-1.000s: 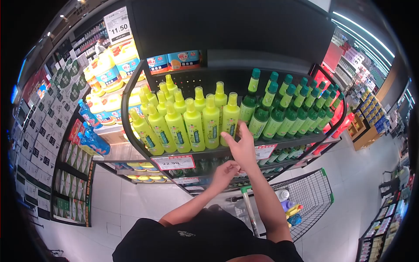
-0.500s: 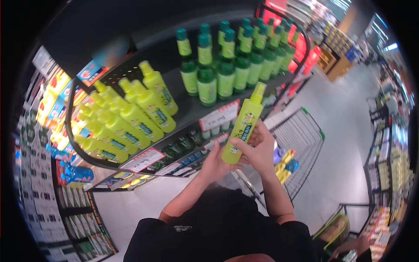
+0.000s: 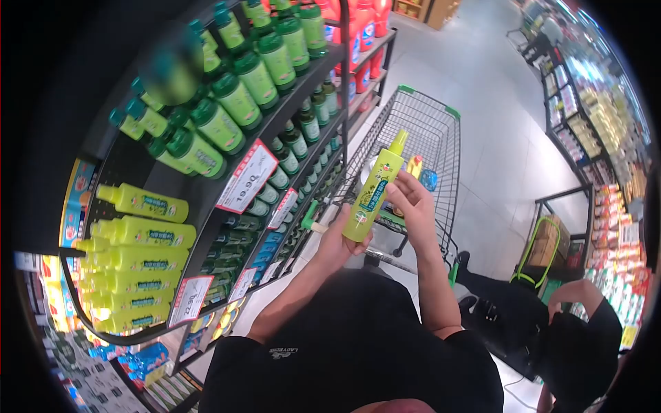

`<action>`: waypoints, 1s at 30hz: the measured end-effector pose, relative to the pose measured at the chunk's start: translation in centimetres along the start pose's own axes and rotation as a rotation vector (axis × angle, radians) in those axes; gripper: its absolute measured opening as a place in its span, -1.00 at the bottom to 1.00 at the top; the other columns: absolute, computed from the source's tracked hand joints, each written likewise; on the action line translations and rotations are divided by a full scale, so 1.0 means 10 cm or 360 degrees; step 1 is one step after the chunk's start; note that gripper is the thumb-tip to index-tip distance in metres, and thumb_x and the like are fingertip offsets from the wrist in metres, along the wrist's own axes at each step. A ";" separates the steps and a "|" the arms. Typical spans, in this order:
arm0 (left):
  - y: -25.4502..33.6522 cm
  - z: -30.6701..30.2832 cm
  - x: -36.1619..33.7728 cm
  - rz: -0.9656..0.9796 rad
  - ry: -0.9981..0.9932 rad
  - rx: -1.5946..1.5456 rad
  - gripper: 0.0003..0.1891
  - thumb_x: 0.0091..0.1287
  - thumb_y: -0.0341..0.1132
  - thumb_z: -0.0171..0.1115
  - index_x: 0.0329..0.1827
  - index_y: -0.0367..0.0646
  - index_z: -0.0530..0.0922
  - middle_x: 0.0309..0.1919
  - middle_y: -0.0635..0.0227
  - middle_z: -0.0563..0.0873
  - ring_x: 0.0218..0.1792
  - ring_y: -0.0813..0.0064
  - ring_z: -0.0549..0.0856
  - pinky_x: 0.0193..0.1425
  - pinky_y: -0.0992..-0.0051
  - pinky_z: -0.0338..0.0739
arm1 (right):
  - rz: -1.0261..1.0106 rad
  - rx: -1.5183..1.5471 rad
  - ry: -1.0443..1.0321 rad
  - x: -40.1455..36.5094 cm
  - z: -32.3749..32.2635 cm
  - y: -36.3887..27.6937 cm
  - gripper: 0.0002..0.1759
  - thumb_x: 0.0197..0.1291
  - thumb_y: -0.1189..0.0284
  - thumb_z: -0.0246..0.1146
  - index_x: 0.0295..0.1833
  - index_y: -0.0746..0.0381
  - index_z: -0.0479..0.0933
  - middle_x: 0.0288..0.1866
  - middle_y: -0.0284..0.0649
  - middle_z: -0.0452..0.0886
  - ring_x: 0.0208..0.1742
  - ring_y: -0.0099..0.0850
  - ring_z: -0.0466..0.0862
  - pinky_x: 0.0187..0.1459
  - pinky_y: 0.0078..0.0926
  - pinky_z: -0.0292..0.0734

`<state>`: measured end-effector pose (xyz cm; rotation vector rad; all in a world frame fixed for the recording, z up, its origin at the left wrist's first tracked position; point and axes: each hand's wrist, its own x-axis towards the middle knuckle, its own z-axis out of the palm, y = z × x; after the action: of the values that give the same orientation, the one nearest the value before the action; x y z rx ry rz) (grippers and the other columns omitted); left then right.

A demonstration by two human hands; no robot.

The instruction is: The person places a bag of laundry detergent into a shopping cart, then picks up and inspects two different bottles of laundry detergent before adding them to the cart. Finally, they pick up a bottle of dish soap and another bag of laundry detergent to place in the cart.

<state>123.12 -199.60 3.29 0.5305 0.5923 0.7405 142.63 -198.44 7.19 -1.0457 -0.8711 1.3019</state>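
Both hands clamped on one yellow-green spray bottle [image 3: 372, 187]. My left hand [image 3: 335, 242] cupped its base, and my right hand [image 3: 412, 201] pinched its label side. The long axis was tilted, base low toward my chest, nozzle cap pointing up and right at the wire shopping cart [image 3: 441, 131]. I logged the bottle in mid-air before the torso, near the dark shelf [image 3: 200, 189] of green-capped bottles [image 3: 237, 103].

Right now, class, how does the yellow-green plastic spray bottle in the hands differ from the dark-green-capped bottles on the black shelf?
The yellow-green plastic spray bottle has a matching yellow-green top; the dark-green-capped bottles have darker tops. It is held by the left hand and right hand; they stand in rows on the black shelf. Both are slim labelled bottles.
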 end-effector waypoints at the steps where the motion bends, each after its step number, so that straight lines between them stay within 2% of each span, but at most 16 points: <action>1: -0.06 -0.03 0.04 -0.0026 -0.0051 0.0002 -0.31 0.75 0.25 -0.21 0.42 -0.23 0.49 -0.13 0.29 0.72 -0.28 0.57 0.66 -0.33 0.56 0.49 | 0.0024 0.0019 0.0053 -0.03 -0.07 -0.04 -0.50 0.56 0.43 0.30 0.46 0.47 0.49 0.25 -0.12 0.74 0.22 -0.44 0.72 0.27 -0.44 0.60; 2: -0.11 -0.04 0.07 -0.0051 -0.0100 0.0003 -0.33 0.75 0.23 -0.17 0.43 -0.25 0.49 -0.12 0.30 0.73 -0.27 0.58 0.67 -0.31 0.57 0.50 | 0.0002 -0.0050 0.0136 -0.06 -0.13 -0.05 -0.47 0.59 0.37 0.27 0.50 0.46 0.46 0.25 -0.12 0.75 0.24 -0.42 0.72 0.31 -0.42 0.58; 5: -0.30 0.03 0.16 0.0131 0.0144 0.0691 -0.43 0.75 0.09 0.02 0.48 -0.24 0.49 -0.18 0.35 0.71 -0.26 0.63 0.67 -0.21 0.60 0.54 | -0.0096 -0.0068 0.0250 -0.12 -0.34 -0.01 -0.45 0.60 0.33 0.27 0.50 0.45 0.46 0.27 -0.11 0.75 0.25 -0.41 0.73 0.37 -0.40 0.55; 6: -0.31 0.03 0.18 0.0219 0.0122 0.0772 -0.52 0.65 -0.19 0.29 0.51 -0.22 0.49 -0.07 0.32 0.66 -0.07 0.60 0.70 0.01 0.55 0.63 | -0.0115 -0.0097 0.0184 -0.15 -0.40 -0.06 -0.43 0.60 0.34 0.26 0.54 0.45 0.42 0.33 -0.07 0.72 0.30 -0.38 0.71 0.42 -0.36 0.52; 9: -0.37 0.09 0.30 0.0794 0.0115 0.1189 -0.45 0.51 -0.38 0.44 0.52 -0.21 0.48 0.13 0.27 0.58 0.16 0.50 0.67 0.23 0.45 0.65 | -0.0129 -0.0090 0.0173 -0.26 -0.51 -0.11 -0.40 0.60 0.36 0.24 0.58 0.44 0.35 0.38 -0.02 0.70 0.35 -0.35 0.68 0.45 -0.32 0.51; 10: -0.35 0.08 0.30 0.0693 0.0130 0.1158 -0.37 0.41 -0.47 0.51 0.53 -0.21 0.48 0.28 0.24 0.48 0.34 0.42 0.59 0.37 0.38 0.62 | -0.0119 -0.0086 0.0142 -0.30 -0.55 -0.10 -0.38 0.59 0.38 0.24 0.61 0.44 0.32 0.39 0.00 0.69 0.38 -0.31 0.67 0.46 -0.27 0.51; 13: -0.37 -0.09 0.40 0.0844 0.0091 0.1433 -0.38 0.42 -0.46 0.51 0.52 -0.21 0.49 0.27 0.26 0.50 0.32 0.40 0.61 0.37 0.38 0.63 | -0.0115 -0.0130 0.0100 -0.44 -0.70 0.00 -0.36 0.55 0.37 0.29 0.59 0.44 0.33 0.38 0.01 0.70 0.38 -0.28 0.68 0.44 -0.25 0.53; 16: -0.31 -0.11 0.31 0.0245 -0.0107 0.0978 -0.48 0.52 -0.34 0.44 0.48 -0.23 0.51 0.09 0.27 0.62 0.09 0.47 0.70 0.16 0.46 0.68 | -0.0036 -0.0108 0.0005 -0.64 -1.02 0.18 -0.34 0.47 0.36 0.39 0.54 0.43 0.41 0.37 0.04 0.70 0.34 -0.23 0.71 0.39 -0.25 0.58; 19: -0.33 -0.35 0.25 -0.0343 -0.0467 0.0574 -0.55 0.64 -0.12 0.29 0.41 -0.24 0.53 -0.22 0.32 0.69 -0.31 0.59 0.69 -0.19 0.58 0.61 | 0.0021 0.0062 -0.0262 -0.78 -1.26 0.22 -0.43 0.40 0.47 0.43 0.45 0.44 0.51 0.33 0.01 0.71 0.36 -0.24 0.67 0.40 -0.22 0.56; 20: -0.41 -0.36 0.22 -0.0316 -0.0456 0.0711 -0.48 0.70 0.13 0.07 0.28 -0.21 0.57 -0.46 0.38 0.64 -0.60 0.68 0.53 -0.53 0.67 0.38 | 0.0106 0.0114 -0.0213 -0.83 -1.28 0.24 -0.42 0.31 0.43 0.52 0.36 0.45 0.59 0.32 0.04 0.72 0.37 -0.23 0.67 0.39 -0.21 0.56; 23: -0.44 -0.36 0.23 -0.0853 -0.0127 0.0419 -0.40 0.70 0.25 -0.05 0.16 -0.18 0.59 -0.49 0.37 0.62 -0.68 0.68 0.48 -0.71 0.68 0.21 | 0.0103 -0.0047 -0.0414 -0.85 -1.26 0.12 -0.45 0.24 0.43 0.56 0.30 0.44 0.65 0.32 0.07 0.72 0.37 -0.21 0.66 0.38 -0.16 0.56; 24: -0.49 -0.46 0.28 -0.0998 -0.0149 0.0348 -0.35 0.70 0.31 -0.13 0.10 -0.16 0.60 -0.53 0.37 0.60 -0.71 0.68 0.46 -0.78 0.68 0.10 | 0.0069 0.0029 -0.0496 -0.84 -1.25 0.17 -0.57 0.23 0.47 0.55 0.19 0.39 0.71 0.32 0.08 0.71 0.40 -0.16 0.64 0.41 -0.12 0.54; 27: -0.58 -0.74 0.38 -0.1166 -0.0150 0.0039 -0.34 0.69 0.32 -0.13 0.12 -0.16 0.60 -0.57 0.40 0.57 -0.70 0.66 0.46 -0.72 0.67 0.19 | 0.0014 -0.0176 -0.0619 -0.76 -1.18 0.22 -0.70 0.31 0.56 0.47 0.14 0.35 0.69 0.34 0.07 0.69 0.25 -0.20 0.72 0.29 -0.19 0.63; 30: -0.70 -0.70 0.42 -0.0598 0.0292 0.0360 -0.44 0.74 0.17 -0.06 0.17 -0.17 0.64 -0.51 0.33 0.64 -0.64 0.63 0.48 -0.57 0.58 0.34 | 0.0133 0.0008 -0.0353 -0.69 -1.11 0.34 -0.79 0.38 0.65 0.36 0.10 0.33 0.64 0.35 0.03 0.67 0.02 -0.30 0.78 0.10 -0.32 0.70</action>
<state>124.22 -199.16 -7.40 0.5417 0.9249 0.3681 151.30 -206.56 0.85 -0.9543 -0.9979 1.5103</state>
